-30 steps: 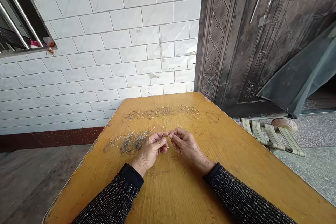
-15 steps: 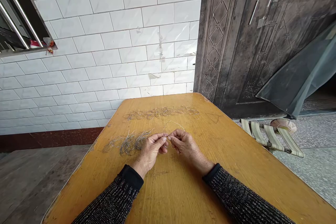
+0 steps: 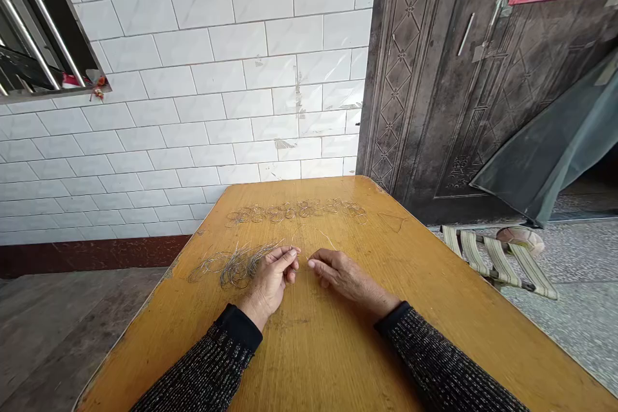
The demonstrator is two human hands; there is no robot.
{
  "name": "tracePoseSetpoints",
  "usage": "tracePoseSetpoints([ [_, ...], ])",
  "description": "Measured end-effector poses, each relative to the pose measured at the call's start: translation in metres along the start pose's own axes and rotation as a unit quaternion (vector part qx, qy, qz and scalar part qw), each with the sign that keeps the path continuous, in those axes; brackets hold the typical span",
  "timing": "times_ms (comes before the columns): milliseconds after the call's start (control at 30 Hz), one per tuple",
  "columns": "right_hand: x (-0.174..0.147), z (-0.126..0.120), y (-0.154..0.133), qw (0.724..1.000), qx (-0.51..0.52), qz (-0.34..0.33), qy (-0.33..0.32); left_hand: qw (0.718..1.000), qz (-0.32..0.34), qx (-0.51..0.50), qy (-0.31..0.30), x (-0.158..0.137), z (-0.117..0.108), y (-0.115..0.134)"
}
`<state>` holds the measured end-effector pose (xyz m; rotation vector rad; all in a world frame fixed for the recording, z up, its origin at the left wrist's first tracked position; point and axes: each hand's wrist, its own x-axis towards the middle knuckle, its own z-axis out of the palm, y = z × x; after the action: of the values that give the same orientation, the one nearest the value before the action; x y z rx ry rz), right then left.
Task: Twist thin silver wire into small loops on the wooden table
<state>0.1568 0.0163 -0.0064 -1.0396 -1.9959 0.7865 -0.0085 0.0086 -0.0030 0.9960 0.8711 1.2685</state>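
Observation:
Above the middle of the table, my left hand [image 3: 271, 275] is closed in a pinch on a thin wire [image 3: 327, 236]. The wire bows up in a loose arc beyond the fingers and comes down at my right hand [image 3: 344, 275], whose thumb and forefinger are pinched at its other side. A small gap separates the two hands. Close by on the left lies a tangled bunch of grey wire pieces [image 3: 236, 268], partly behind my left hand. Farther back, a row of wire loops [image 3: 302, 208] stretches across the table.
The yellow wooden table [image 3: 328, 360] reaches a white tiled wall [image 3: 193, 96]. A bent wire piece [image 3: 396, 221] lies at the right rear of the tabletop. Right of the table are a strapped folding stool [image 3: 502, 261], a dark door [image 3: 434, 90] and a grey curtain [image 3: 550, 154].
My hands have drawn apart from touching, the left moving slightly left. The wire loop between them has opened into a wider arc.

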Motion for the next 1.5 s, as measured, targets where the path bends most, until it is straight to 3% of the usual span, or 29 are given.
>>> tracePoseSetpoints([
  [67,0.002,-0.006,0.006,1.0,0.018,0.016,0.0,1.0,0.006,0.001,0.002,-0.001,0.001,0.001],
  [200,0.006,-0.016,0.015,0.994,-0.021,0.038,0.104,1.0,0.005,0.002,0.005,-0.001,0.001,0.002],
  [333,0.006,-0.017,0.01,0.983,0.037,-0.003,0.181,1.0,-0.015,0.009,0.004,0.0,0.0,0.0],
  [600,0.001,-0.01,-0.006,0.972,0.128,-0.059,0.188,0.996,-0.042,0.061,-0.058,-0.005,0.002,-0.001],
  [867,-0.005,-0.013,-0.029,0.945,0.271,0.001,0.185,0.985,-0.048,0.119,-0.116,-0.008,0.004,0.001],
  [1133,-0.001,-0.012,-0.018,0.89,0.415,0.031,0.188,0.965,-0.025,0.223,-0.138,-0.008,0.002,0.007],
  [1267,0.001,-0.013,-0.016,0.905,0.393,0.055,0.155,0.949,-0.021,0.281,-0.143,-0.006,-0.002,0.013],
  [1500,-0.001,-0.009,-0.014,0.953,0.259,0.075,0.137,0.924,-0.022,0.351,-0.15,-0.007,0.0,0.011],
])
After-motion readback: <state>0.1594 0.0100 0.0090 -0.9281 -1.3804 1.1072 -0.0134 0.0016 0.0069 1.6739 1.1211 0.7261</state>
